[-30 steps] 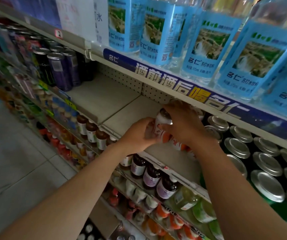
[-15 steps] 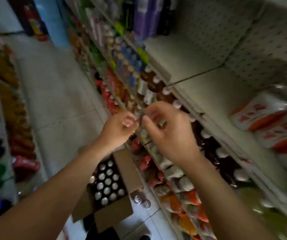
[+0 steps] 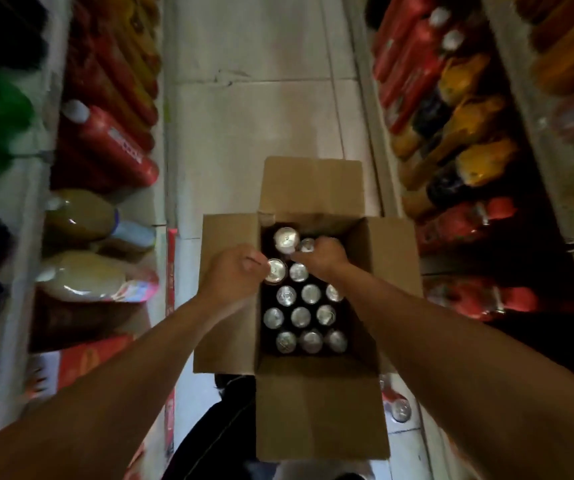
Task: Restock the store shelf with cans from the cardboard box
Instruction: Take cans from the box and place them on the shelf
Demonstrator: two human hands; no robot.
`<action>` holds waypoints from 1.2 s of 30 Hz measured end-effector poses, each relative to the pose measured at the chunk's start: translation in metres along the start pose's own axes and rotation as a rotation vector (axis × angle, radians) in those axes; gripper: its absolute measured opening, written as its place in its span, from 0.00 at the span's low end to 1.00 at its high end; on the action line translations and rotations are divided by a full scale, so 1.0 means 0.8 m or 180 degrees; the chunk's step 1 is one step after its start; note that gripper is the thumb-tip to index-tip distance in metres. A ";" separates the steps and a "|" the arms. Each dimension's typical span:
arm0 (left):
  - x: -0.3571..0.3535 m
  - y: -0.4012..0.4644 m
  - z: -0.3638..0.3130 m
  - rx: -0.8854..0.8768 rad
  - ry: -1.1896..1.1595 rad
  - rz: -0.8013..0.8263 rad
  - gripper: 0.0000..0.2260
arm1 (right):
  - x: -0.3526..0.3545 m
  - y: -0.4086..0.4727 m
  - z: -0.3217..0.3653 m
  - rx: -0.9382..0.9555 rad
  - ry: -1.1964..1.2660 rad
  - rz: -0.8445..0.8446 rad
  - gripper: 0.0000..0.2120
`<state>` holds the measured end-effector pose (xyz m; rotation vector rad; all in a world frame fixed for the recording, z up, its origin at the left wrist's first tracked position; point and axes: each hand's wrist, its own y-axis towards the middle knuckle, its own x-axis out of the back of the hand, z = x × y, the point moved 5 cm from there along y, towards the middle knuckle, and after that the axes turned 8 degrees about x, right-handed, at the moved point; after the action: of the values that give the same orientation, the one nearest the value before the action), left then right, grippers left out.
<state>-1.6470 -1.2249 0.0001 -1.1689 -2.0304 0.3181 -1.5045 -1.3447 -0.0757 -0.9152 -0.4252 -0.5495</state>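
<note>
The open brown cardboard box point(image 3: 316, 415) sits on the pale tiled aisle floor point(image 3: 254, 109), all four flaps folded out, with blurred drink shelves on either side of it. Inside the box stand silver-topped cans point(image 3: 301, 317), packed upright in rows at the box's near end; its far end looks partly emptied, with dark gaps showing.

The step in hand appears to be lifting the next pair of cans out of the box. To do it well, each can should be gripped round its rim or upper wall and drawn straight up, so that it clears its neighbours and the box's side flaps without tipping the others.

At the box's far end, the right hand point(image 3: 320, 256) has its fingers curled, seemingly round a can that is mostly hidden beneath it, beside a raised silver-topped can point(image 3: 286, 239) standing higher than the rest. At the box's left wall, the left hand point(image 3: 231, 275) has its fingers bent and its fingertips pinching the rim of a bright-topped can point(image 3: 275, 270) in the left column.
</note>
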 end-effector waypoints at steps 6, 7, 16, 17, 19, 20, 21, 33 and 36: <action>-0.030 0.054 0.047 -0.0163 -0.0233 -0.0125 0.06 | -0.082 0.106 0.007 -0.0021 0.0095 -0.0365 0.35; -0.031 0.056 0.050 -0.0165 -0.0290 -0.0116 0.06 | -0.087 0.112 0.007 -0.0019 -0.0008 -0.0439 0.34; -0.004 0.042 0.041 -0.0105 -0.0376 0.0005 0.11 | -0.001 0.042 0.007 0.0123 0.0450 -0.1263 0.28; 0.001 0.035 0.018 -0.0234 -0.0279 0.0017 0.16 | 0.031 0.018 0.014 0.0165 0.0633 -0.1284 0.28; 0.009 0.015 -0.044 -0.0697 0.0052 0.0226 0.27 | 0.095 -0.036 0.040 0.0359 0.1056 -0.1113 0.26; 0.010 0.000 -0.086 -0.0938 0.0250 0.0394 0.32 | 0.132 -0.069 0.056 0.0437 0.1340 -0.1039 0.23; 0.013 -0.015 -0.127 -0.1158 0.0337 0.0529 0.37 | 0.167 -0.103 0.076 0.0535 0.1589 -0.0971 0.20; 0.124 -0.356 -0.633 -0.2380 -0.0273 0.0930 0.24 | 0.588 -0.585 0.286 0.1636 0.0632 -0.1893 0.19; 0.111 -0.443 -0.726 -0.2689 -0.0354 0.1444 0.27 | 0.658 -0.701 0.286 0.1534 0.0412 -0.2532 0.20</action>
<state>-1.4817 -1.4336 0.6325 -2.1707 -2.0188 -0.3151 -1.4600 -1.5677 0.6940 -0.2126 -0.7684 -1.1614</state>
